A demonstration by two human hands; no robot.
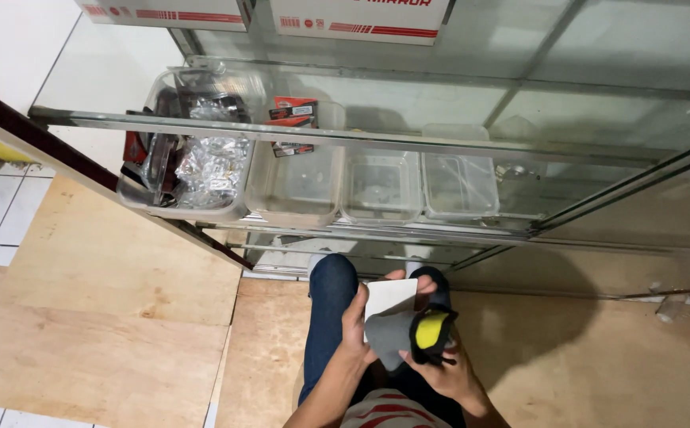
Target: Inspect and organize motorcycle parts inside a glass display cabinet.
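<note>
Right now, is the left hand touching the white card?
Touching. The head view shows the left hand with its fingers wrapped over the left edge of the white card, with no gap between them.

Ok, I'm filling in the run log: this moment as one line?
left hand: holds white card | right hand: holds black-yellow item | grey cloth between | glass cabinet ahead

The single view comes from a camera on the person's head, looking almost straight down. It faces a glass cabinet (pixel 456 150) ahead, whose shelves fill the upper frame. The wooden floor (pixel 107 317) lies far below, while the person's hands sit close, low in the middle of the frame.
</note>
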